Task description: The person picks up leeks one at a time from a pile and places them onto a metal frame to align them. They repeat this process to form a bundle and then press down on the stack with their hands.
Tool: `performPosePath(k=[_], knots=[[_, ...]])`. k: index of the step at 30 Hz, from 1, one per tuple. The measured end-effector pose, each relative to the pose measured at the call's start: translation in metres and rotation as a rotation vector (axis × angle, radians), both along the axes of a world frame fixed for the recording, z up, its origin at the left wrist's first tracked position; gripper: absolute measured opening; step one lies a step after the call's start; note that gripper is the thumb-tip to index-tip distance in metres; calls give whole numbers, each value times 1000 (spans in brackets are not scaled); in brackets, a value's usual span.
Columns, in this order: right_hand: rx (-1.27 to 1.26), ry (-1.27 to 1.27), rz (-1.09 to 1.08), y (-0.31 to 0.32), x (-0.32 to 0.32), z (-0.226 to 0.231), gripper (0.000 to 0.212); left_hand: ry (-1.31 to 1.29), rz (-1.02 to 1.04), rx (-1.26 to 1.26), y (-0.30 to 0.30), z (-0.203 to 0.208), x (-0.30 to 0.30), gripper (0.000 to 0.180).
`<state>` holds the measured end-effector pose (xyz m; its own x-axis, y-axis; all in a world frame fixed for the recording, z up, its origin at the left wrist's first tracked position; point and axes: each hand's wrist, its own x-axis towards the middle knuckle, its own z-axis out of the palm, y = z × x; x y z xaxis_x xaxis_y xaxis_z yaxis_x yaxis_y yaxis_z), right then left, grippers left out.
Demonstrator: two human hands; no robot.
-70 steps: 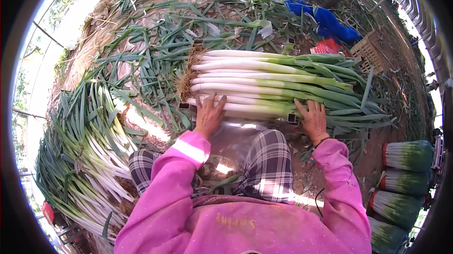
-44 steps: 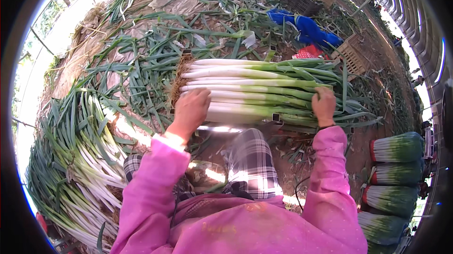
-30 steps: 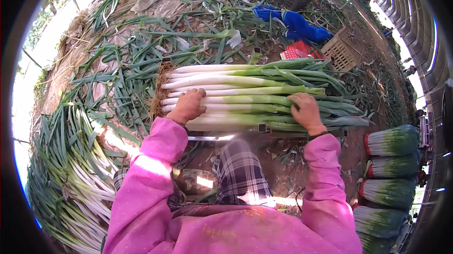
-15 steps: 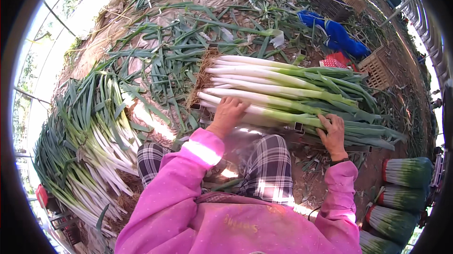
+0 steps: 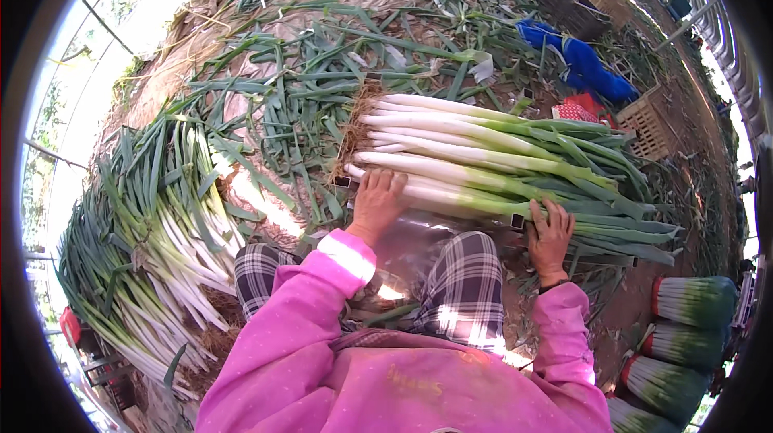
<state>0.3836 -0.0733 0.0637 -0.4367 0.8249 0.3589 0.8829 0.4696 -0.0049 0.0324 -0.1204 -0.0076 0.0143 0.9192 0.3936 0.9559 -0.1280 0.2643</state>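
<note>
A pile of long green onions (image 5: 451, 143) lies crosswise in front of me on a low rack, white root ends to the left and green leaves to the right. My left hand (image 5: 378, 204) is closed over the nearest white stalks, close to the roots. Farther right, my right hand (image 5: 551, 236) has its fingers hooked over the near edge of the pile, where the stalks turn green; its thumb is partly hidden. Dark square tube ends of the rack (image 5: 517, 220) show by both hands.
A heap of loose green onions (image 5: 161, 232) lies at my left. Tied bundles (image 5: 694, 302) with red bands line the right. Beyond the pile are leaf scraps (image 5: 298, 103), a blue cloth (image 5: 576, 59), a red item (image 5: 581, 109), a tan crate (image 5: 644, 123) and a dark crate (image 5: 570, 8).
Both hands have shifted slightly left along the pile. The nearest onion leaves have slid left with them, and the whole view has moved a little.
</note>
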Motion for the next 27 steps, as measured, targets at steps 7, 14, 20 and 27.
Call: performPosePath(k=[7, 14, 20, 27], knots=[[38, 26, -21, -2, -3, -14, 51, -19, 49, -36, -11, -13, 7, 53], [71, 15, -77, 1, -1, -27, 51, 35, -59, -316, 2, 14, -3, 59], [65, 35, -43, 6, -10, -17, 48, -66, -24, -251, 34, 41, -1, 59], [-26, 17, -9, 7, 1, -1, 47, -106, -45, -536, 67, 47, 16, 42]])
